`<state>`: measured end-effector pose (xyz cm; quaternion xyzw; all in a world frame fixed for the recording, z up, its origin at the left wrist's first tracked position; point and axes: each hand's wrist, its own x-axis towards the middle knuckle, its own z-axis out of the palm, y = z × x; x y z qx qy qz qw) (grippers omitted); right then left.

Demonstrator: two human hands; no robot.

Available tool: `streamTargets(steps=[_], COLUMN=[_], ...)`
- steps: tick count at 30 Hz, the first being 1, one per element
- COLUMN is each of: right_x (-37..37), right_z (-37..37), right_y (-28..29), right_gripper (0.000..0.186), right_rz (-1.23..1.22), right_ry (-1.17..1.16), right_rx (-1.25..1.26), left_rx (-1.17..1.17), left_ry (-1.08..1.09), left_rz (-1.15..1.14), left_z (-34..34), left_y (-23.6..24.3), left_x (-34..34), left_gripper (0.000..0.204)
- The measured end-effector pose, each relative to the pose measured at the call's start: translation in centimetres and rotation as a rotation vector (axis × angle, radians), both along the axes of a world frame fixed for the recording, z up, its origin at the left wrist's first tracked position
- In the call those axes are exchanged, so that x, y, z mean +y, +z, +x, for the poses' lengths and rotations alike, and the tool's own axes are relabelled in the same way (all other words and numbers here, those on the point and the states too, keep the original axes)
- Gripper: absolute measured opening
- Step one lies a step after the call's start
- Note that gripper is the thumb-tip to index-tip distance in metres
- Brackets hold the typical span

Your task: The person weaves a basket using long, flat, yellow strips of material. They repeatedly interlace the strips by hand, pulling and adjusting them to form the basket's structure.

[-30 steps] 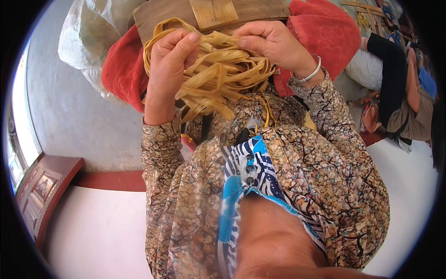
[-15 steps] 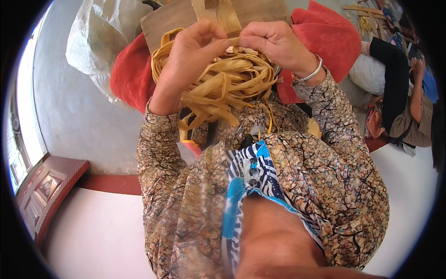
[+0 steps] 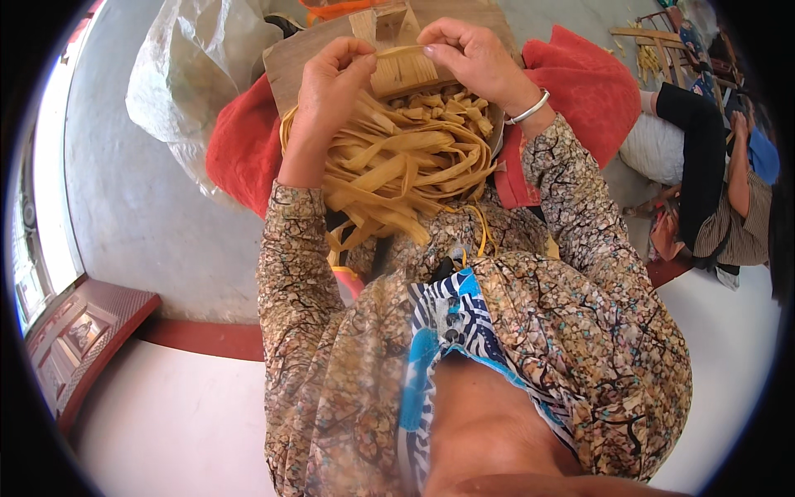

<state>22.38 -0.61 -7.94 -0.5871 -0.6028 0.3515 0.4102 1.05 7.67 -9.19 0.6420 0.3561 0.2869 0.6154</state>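
Note:
A narrow tan strip (image 3: 401,52) of what looks like dried leaf is stretched level between my two hands. My left hand (image 3: 333,81) pinches one end between thumb and fingers. The other end sits in the pinch of my right hand (image 3: 482,65), which has a silver bangle at its wrist. Below them, a loose heap of long tan strips (image 3: 406,161) hangs toward my lap. Small folded tan pieces (image 3: 451,109) lie beside the heap, under my right hand. A wider pale piece (image 3: 406,74) shows just behind the held strip.
A wooden board (image 3: 476,18) lies beyond my hands, with red cloth (image 3: 584,91) on both sides. To the left is a crumpled translucent plastic bag (image 3: 199,91). Another person (image 3: 737,199) sits at the right, near a wooden chair (image 3: 662,43).
My hands have moved apart, and the strip between them now shows stretched out. My left hand has shifted slightly down, uncovering more of the folded pieces and the board.

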Motion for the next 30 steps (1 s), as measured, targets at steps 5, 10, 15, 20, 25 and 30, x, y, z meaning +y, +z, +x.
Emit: streamTargets(steps=[5,10,15,20,25,30], right_x=[0.9,1.4,0.3,-2.1,-2.2,-2.6], right_z=[0.2,0.4,1.3,2.4,2.2,1.4], right_y=[-1.0,-2.1,-1.5,-1.0,-0.9,-0.1], right_gripper=[0.012,0.015,0.021,0.038,0.036,0.031], right_rz=[0.034,0.159,-0.113,-0.356,-0.335,-0.277], right_ry=[-0.043,-0.050,-0.150,-0.121,-0.039,0.047], right_rx=[-0.043,-0.293,-0.163,0.740,0.730,0.545], left_rx=[0.003,0.268,0.507,0.553,0.444,0.220], left_ry=[0.032,0.108,0.235,0.152,0.104,0.125], left_rz=[-0.013,0.314,0.569,0.780,0.820,0.575], left_z=[0.7,1.1,0.2,1.4,3.1,2.3], left_y=[-1.3,-1.7,-1.3,1.5,2.0,1.7], left_x=[0.7,0.8,-0.8,-5.0,-6.5,-4.7], left_gripper=[0.013,0.011,0.016,0.015,0.027,0.045])
